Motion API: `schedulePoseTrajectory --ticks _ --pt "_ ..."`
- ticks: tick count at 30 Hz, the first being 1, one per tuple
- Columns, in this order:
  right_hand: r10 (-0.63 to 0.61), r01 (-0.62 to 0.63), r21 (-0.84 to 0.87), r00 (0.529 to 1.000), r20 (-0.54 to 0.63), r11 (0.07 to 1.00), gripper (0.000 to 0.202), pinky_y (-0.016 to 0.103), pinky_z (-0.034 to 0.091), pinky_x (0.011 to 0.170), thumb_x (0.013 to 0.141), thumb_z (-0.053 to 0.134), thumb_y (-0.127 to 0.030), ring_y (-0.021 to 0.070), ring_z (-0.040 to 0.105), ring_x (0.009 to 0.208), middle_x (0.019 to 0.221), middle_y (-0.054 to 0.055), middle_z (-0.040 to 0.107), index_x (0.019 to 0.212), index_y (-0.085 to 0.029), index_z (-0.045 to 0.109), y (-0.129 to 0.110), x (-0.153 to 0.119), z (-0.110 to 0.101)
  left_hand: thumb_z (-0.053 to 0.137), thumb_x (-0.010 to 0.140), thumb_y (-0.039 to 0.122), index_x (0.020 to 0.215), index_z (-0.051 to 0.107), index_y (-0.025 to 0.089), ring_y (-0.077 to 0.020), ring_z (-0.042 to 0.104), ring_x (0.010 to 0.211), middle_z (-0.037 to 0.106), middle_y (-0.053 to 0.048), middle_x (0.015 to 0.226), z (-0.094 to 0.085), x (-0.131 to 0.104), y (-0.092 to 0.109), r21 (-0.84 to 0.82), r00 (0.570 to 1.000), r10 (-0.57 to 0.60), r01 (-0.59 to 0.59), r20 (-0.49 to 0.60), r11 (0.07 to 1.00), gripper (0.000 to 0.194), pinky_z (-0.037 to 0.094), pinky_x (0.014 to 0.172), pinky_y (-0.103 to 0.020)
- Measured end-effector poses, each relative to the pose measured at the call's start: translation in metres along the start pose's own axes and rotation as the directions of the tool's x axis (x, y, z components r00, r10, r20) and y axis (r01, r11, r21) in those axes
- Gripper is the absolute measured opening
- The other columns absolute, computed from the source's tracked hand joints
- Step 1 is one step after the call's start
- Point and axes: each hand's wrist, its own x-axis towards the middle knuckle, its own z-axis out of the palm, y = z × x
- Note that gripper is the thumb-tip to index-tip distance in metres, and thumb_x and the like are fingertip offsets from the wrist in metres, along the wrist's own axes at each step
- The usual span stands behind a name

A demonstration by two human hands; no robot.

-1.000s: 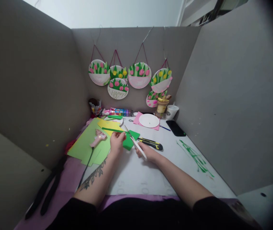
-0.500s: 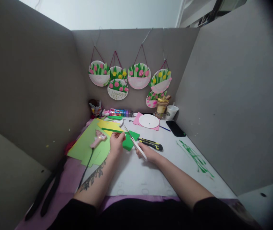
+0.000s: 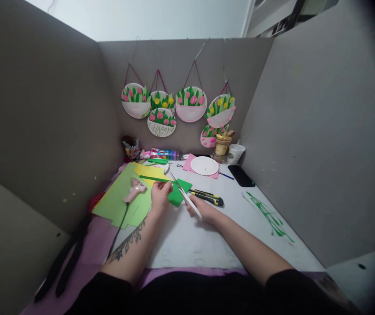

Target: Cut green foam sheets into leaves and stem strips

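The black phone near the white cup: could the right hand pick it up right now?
Probably not straight away: the right hand holds the white scissors. Otherwise the black phone seems within reach, with nothing lying on it.

The white tabletop (image 3: 190,243) is viewed at close range from the wearer's head, forward and down, toward the grey back panel (image 3: 176,54).

The light is dim, the right edge blackened.

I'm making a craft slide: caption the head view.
Left hand holds a green strip, right hand white-handled scissors, before a panel hung with tulip-decorated plates.
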Motion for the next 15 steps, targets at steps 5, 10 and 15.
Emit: schedulePoseTrajectory --ticks 5,10,15 --pt "-0.002 0.002 -0.007 1.000 0.006 1.000 0.015 0.022 0.043 0.054 0.071 0.056 -0.019 0.0096 0.049 0.057 0.068 -0.004 0.054 0.084 -0.020 0.049 -0.007 -0.003 0.000 0.074 0.061 0.029 0.076 0.055 0.015 -0.0094 0.052 0.053 0.056 0.004 0.059 0.000 -0.001 0.002 0.020 1.000 -0.012 0.012 -0.013 1.000 0.028 0.041 0.054 -0.023" --pt "-0.016 0.018 -0.053 0.999 0.042 0.998 0.015 0.021 0.043 0.052 0.072 0.058 -0.022 0.0096 0.049 0.056 0.067 -0.004 0.052 0.081 -0.020 0.046 -0.018 -0.009 0.000 0.074 0.061 0.028 0.074 0.053 0.016 -0.0089 0.051 0.051 0.054 0.005 0.057 0.001 -0.001 0.003 0.031 1.000 -0.008 0.008 -0.022 0.999 0.028 0.040 0.053 -0.022" --pt "0.009 -0.005 -0.079 0.998 0.060 0.997 0.017 0.021 0.043 0.049 0.074 0.059 -0.027 0.0096 0.050 0.054 0.067 -0.004 0.052 0.082 -0.020 0.046 -0.019 -0.010 -0.004 0.074 0.062 0.029 0.074 0.051 0.016 -0.0076 0.049 0.049 0.050 0.007 0.055 0.002 0.000 0.005 0.044 1.000 -0.003 0.003 -0.009 0.999 0.029 0.037 0.050 -0.020"
